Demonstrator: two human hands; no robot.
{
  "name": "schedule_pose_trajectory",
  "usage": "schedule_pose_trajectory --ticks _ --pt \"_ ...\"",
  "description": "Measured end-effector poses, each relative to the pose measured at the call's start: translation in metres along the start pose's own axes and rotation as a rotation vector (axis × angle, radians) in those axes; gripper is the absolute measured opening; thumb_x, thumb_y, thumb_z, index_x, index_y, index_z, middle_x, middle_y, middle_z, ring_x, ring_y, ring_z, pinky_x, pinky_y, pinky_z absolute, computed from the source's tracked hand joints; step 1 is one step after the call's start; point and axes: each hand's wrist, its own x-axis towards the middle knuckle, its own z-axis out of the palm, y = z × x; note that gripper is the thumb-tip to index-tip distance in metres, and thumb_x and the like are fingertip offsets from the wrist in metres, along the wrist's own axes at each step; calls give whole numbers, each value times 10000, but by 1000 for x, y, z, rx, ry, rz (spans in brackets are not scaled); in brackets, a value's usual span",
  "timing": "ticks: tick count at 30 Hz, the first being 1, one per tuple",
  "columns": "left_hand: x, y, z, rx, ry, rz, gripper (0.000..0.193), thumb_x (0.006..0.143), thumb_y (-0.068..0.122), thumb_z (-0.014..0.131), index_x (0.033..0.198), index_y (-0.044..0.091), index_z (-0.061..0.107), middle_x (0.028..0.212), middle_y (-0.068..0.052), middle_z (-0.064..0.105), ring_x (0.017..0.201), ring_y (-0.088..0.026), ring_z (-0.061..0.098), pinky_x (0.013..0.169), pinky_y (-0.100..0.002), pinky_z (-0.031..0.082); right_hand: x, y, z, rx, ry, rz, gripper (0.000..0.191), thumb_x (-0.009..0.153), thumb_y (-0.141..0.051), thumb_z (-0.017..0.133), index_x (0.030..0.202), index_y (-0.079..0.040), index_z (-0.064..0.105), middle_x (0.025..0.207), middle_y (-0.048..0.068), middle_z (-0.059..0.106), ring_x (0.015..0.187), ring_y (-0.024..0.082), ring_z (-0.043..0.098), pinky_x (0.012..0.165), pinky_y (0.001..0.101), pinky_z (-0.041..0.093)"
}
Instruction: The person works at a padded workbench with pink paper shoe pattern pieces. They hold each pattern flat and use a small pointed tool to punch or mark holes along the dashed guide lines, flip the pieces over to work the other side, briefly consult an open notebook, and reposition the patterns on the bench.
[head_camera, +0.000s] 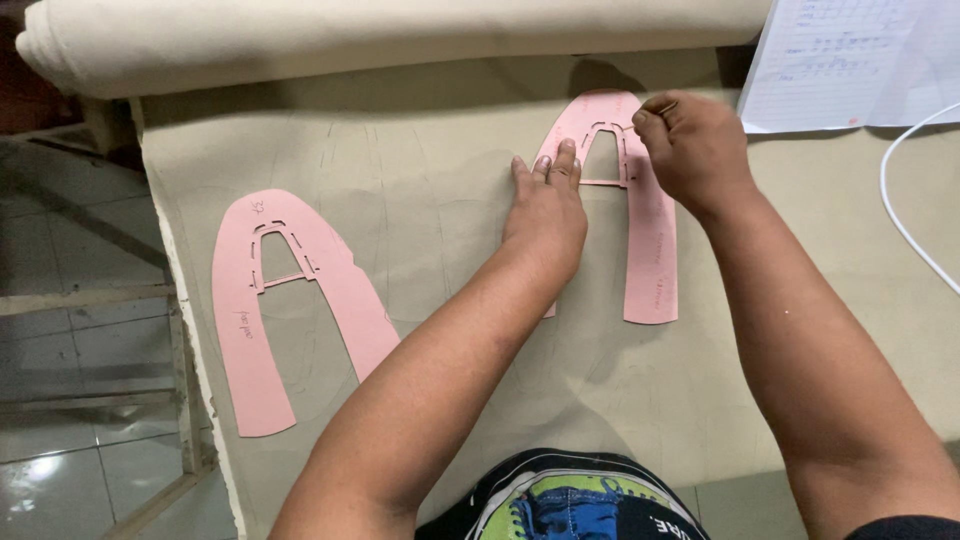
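Bench covered by beige cloth (420, 170), fed from a thick roll (380, 40) along the far edge. 2 pink arch-shaped templates lie flat on the cloth, well apart. The left template (255, 310) lies untouched near the cloth's left edge, clear of both hands. A lined paper sheet (850, 60) sits at far right, with a white cable (900, 210) curving beside it; neither overlaps the templates.

The right template (650, 230) lies under both hands. Left hand (545, 210): flat, fingers extended, fingertips pressing the template's left leg, forearm covering that leg's lower part. Right hand (695, 140): fingers curled into a pinch at the template's upper right edge; whether it grips anything, cannot tell.
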Motion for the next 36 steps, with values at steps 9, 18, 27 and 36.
schedule_pose_trajectory --ticks 9,18,27,36 --pt "-6 6 2 45 -16 12 898 861 197 702 1564 -92 222 1669 -278 82 1489 -383 312 1176 -627 213 -21 -11 -8 104 16 61 174 1074 -186 689 1044 -22 742 949 136 759 842 271 745 762 363 579" --pt "-6 15 -5 18 -29 14 887 865 200 696 1561 -88 229 1669 -276 80 1496 -385 302 1180 -623 214 -33 -7 -18 1 -2 28 173 1042 -206 715 1024 -39 755 956 150 745 846 330 711 761 423 559" --pt "-12 19 -8 23 -15 19 872 872 193 689 1558 -99 237 1679 -279 85 1496 -381 315 1179 -629 220 -45 -14 -34 118 -29 157 172 1048 -200 689 1029 -39 748 922 126 761 813 257 738 746 361 564" --pt "-6 18 -13 29 -52 17 924 857 194 704 1571 -83 188 1673 -267 53 1501 -372 288 1180 -623 206 -61 -17 -32 122 39 91 164 1054 -197 705 1050 -39 746 956 119 753 822 251 731 750 352 576"
